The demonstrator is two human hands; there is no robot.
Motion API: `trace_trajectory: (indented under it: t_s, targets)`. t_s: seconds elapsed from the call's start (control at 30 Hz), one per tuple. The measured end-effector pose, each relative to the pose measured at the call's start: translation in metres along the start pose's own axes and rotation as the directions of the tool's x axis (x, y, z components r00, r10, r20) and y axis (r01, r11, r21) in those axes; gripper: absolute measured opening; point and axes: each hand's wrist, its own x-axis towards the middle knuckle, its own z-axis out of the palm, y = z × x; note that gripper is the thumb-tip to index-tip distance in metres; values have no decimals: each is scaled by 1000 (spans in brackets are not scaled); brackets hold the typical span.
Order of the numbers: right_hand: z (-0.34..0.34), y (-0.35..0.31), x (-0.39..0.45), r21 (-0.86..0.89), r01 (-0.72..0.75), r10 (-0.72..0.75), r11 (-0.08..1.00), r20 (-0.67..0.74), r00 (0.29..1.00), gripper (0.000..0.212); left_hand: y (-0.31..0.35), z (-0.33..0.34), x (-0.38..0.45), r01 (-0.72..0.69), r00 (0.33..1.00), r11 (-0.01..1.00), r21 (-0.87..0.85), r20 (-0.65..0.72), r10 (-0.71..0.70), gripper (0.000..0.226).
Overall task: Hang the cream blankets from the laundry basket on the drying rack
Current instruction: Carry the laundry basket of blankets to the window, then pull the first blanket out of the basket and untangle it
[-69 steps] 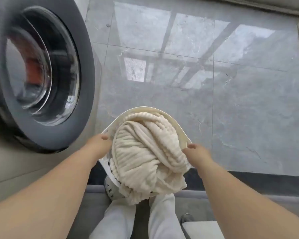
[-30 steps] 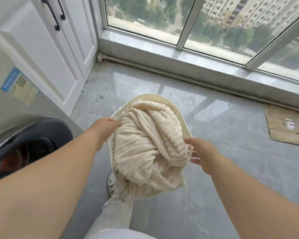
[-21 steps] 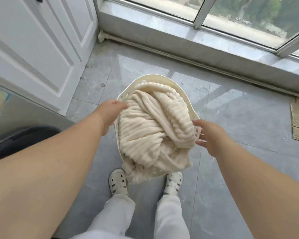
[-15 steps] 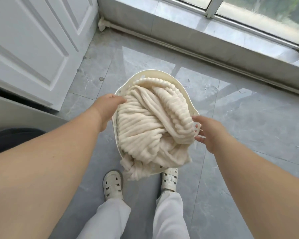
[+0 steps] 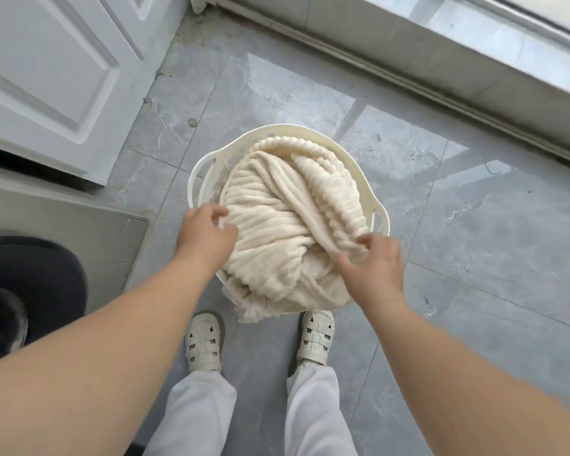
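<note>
grey tile floor (image 5: 474,241) by the window. the basket (image 5: 380,216) sat down on it now instead of being carried by its handles. blankets (image 5: 287,232) all still heaped inside, nothing hung, no rack in sight. left hand (image 5: 206,236) and right hand (image 5: 374,263) were on the pile, fingers loosely curled, maybe starting to pinch folds, hard to tell.

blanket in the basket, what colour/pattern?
Cream blanket with raised ribbed stripes; head view.

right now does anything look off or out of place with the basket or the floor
One thing: the cream blanket spills over the near rim of the laundry basket, hanging toward the shoes. A small round speck lies on the floor tiles. Nothing looks damaged.
</note>
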Motion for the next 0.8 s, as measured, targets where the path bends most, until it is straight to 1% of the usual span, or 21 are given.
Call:
trace_trajectory:
  t_s: [0.03,0.07,0.1,0.13,0.17,0.2,0.23,0.27,0.3,0.33,0.4,0.43,0.5,0.57,0.63,0.67,0.7,0.73,0.8]
  targets:
    - [5,-1,-3,-99,45,-36,994,83,996,35,0,8,-9,-8,996,999,36,84,5,30]
    - [10,-2,-6,-215,90,-45,972,206,978,35,0,15,-16,-29,986,996,81,168,15,29]
    - [16,-2,-9,-335,144,-25,931,335,942,39,-1,22,-22,-58,971,991,117,239,29,28]
    - [22,-1,-12,-439,207,4,874,432,902,42,-2,28,-28,-80,954,987,142,297,35,29]
    - [28,1,-14,-517,267,20,813,484,875,40,-4,33,-32,-90,940,983,159,339,32,30]
    - [33,3,-15,-572,312,25,759,504,863,36,-6,35,-34,-87,930,981,173,368,17,31]
    - [36,4,-15,-604,334,22,724,505,863,32,-7,37,-36,-79,924,980,182,383,4,31]
    - [37,4,-14,-611,333,21,718,496,868,29,-8,36,-37,-73,921,980,184,390,-4,32]
    - [36,2,-12,-590,308,16,747,479,878,26,-8,35,-37,-76,919,980,183,394,-3,33]
    - [33,-2,-10,-532,264,14,804,461,887,21,-8,32,-37,-93,915,978,187,404,10,35]
    - [22,-16,-8,-328,168,0,930,454,891,14,-6,22,-40,-167,892,964,208,449,57,43]
    - [12,-25,-10,-219,139,-24,966,458,889,12,-1,15,-43,-221,872,952,213,479,95,50]
    - [-9,-46,-14,-45,135,-100,990,455,885,10,14,1,-48,-322,826,929,181,533,182,63]
    - [-39,-71,-22,61,178,-186,982,448,875,13,43,-17,-59,-387,786,912,138,566,248,73]
    - [-74,-100,-33,157,219,-266,963,435,860,12,80,-39,-76,-461,749,881,108,579,321,79]
    - [-86,-111,-38,196,236,-300,952,434,849,11,96,-47,-83,-487,730,869,90,588,348,79]
    - [-100,-124,-44,227,261,-336,938,423,842,12,113,-57,-92,-506,715,860,57,586,382,74]
    - [-119,-137,-52,243,290,-369,926,406,836,13,131,-72,-102,-525,703,851,16,571,423,60]
    - [-154,-159,-69,264,339,-421,903,390,819,12,160,-104,-122,-556,714,831,1,513,476,30]
